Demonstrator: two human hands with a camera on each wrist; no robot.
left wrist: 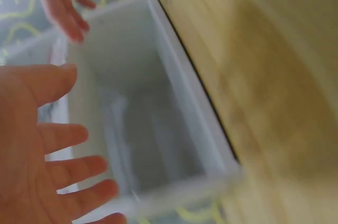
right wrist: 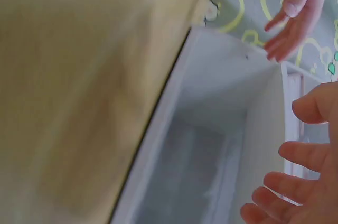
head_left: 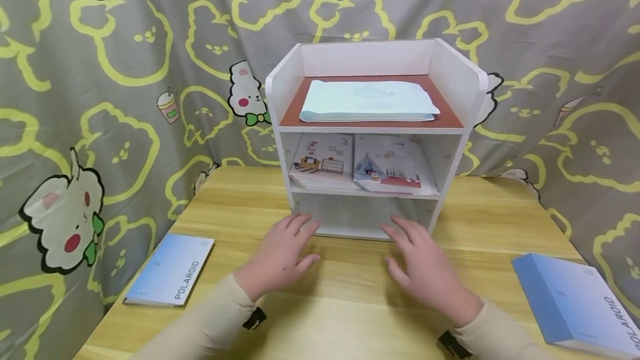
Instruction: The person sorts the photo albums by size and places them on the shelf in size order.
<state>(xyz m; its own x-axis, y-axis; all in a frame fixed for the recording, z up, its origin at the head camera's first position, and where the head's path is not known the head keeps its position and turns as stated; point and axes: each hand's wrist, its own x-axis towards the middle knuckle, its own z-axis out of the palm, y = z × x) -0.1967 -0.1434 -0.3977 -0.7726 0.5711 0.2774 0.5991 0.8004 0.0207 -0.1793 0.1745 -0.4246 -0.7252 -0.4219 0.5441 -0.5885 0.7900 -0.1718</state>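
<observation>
A small white shelf unit (head_left: pixel 459 151) stands upright on the wooden table. My left hand (head_left: pixel 284 254) hovers before its lower left, fingers spread and holding nothing. Opposite it, my right hand (head_left: pixel 425 265) hangs in front of the lower right, also spread and bare. Both wrist views show the unit's bottom compartment (left wrist: pixel 137 113) with nothing inside. Two illustrated booklets, a left one (head_left: pixel 325 154) and a right one (head_left: pixel 385 163), lie side by side on the middle shelf. On the brown top shelf rests a pale, flat packet (head_left: pixel 367 101) with a whale drawing.
At the table's left lies a thin blue-and-white POLAROID album (head_left: pixel 170 269). A thicker POLAROID box or album (head_left: pixel 580 304) sits near the right edge. Behind the wooden table (head_left: pixel 345 315) hangs a grey patterned curtain (head_left: pixel 200 71), which also runs along both sides.
</observation>
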